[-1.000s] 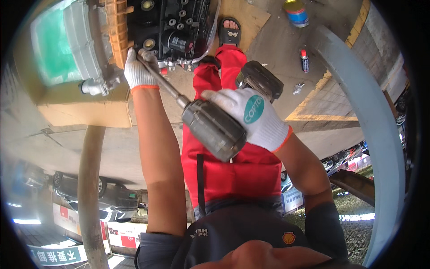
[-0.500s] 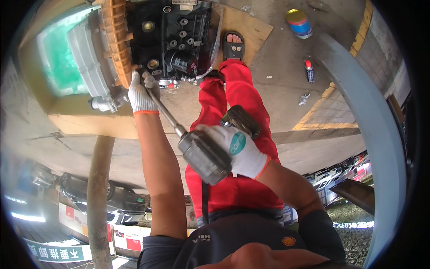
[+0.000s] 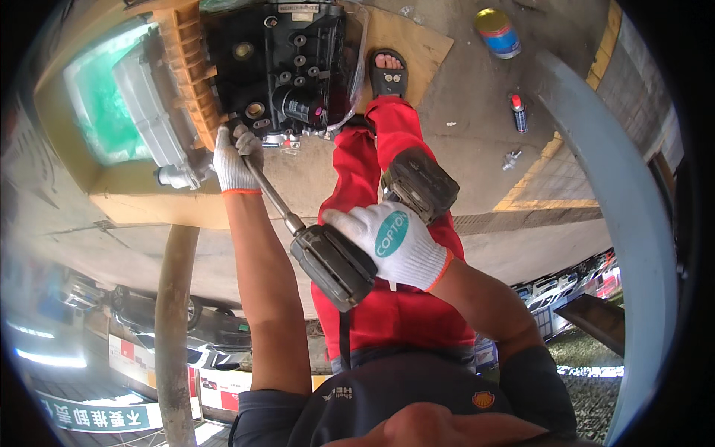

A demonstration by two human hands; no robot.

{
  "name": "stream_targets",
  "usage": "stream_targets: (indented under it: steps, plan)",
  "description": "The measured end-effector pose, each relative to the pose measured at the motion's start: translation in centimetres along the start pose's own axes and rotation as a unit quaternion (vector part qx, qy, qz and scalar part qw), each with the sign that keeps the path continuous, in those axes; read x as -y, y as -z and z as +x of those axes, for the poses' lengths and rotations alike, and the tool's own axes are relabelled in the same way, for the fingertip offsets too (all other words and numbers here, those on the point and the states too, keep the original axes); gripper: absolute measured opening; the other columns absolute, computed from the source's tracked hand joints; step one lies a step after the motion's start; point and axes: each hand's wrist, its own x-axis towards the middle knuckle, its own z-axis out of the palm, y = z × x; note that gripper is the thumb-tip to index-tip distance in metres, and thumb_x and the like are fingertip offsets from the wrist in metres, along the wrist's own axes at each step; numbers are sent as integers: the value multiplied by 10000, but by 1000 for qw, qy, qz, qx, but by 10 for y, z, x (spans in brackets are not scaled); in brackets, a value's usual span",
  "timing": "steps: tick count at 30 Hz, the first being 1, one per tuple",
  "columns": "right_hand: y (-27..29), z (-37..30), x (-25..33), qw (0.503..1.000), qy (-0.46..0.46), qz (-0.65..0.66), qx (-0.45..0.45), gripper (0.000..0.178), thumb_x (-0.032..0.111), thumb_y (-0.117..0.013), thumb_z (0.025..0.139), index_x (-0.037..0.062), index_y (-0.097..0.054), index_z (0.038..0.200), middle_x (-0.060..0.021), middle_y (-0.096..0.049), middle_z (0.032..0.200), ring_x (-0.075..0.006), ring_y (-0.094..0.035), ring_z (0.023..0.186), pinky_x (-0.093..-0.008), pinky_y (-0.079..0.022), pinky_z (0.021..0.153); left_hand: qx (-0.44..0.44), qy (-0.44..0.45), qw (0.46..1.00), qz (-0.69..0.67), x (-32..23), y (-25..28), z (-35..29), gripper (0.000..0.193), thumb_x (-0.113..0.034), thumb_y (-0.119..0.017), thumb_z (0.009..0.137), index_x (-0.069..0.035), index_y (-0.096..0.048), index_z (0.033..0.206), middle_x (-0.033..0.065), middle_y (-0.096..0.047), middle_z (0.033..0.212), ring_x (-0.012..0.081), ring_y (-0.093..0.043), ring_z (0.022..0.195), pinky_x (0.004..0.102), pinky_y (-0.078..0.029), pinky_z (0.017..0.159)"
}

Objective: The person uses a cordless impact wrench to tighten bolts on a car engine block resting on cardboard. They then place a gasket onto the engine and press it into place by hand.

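Note:
A white work glove with an orange cuff covers each hand. In my right hand (image 3: 395, 242) is a dark cordless impact wrench (image 3: 334, 267), its handle wrapped by the fingers and its battery pack (image 3: 421, 185) sticking out beyond the hand. From its nose a long metal extension bar (image 3: 268, 190) runs up and left. My left hand (image 3: 237, 162) is closed round the far end of that bar, beside the lower end of an orange ribbed plastic part (image 3: 192, 74). The bar's tip is hidden by the fingers. This part lies along a black engine (image 3: 279, 67).
A silver-grey cover (image 3: 145, 104) and green wrapping (image 3: 108, 112) lie in a cardboard box (image 3: 141, 208). On the right stand a blue tin (image 3: 497, 33) and a spray can (image 3: 518, 114). A grey post (image 3: 618, 179) curves along the right; another pole (image 3: 175, 298) rises lower left.
The impact wrench has rolled in my right hand, so more of its battery pack faces up, and it has shifted slightly left. My left hand stays at the bar's far end.

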Motion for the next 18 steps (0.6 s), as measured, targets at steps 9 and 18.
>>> stream_targets:
  steps: [9, 18]
  plan:
    - [22, -3, 31, 998, -38, 40, 3, 578, 299, -699, 908, 71, -530, 1412, -111, -691, 1050, -280, -728, 882, -436, -578, 761, 12, 50, 999, 5, -13, -2, 4, 419, -420, -387, 1131, -69, -467, 915, 18, -444, 735, 109, -446, 532, 244, -444, 451]
    - [8, -32, -41, 993, -3, 110, -47, 602, 284, -739, 883, 67, -564, 1416, -125, -705, 1090, -318, -723, 912, -447, -581, 807, 25, -21, 999, 21, 48, -13, 3, 428, -435, -398, 1133, -54, -567, 1033, 3, -471, 718, 102, -450, 519, 224, -429, 424]
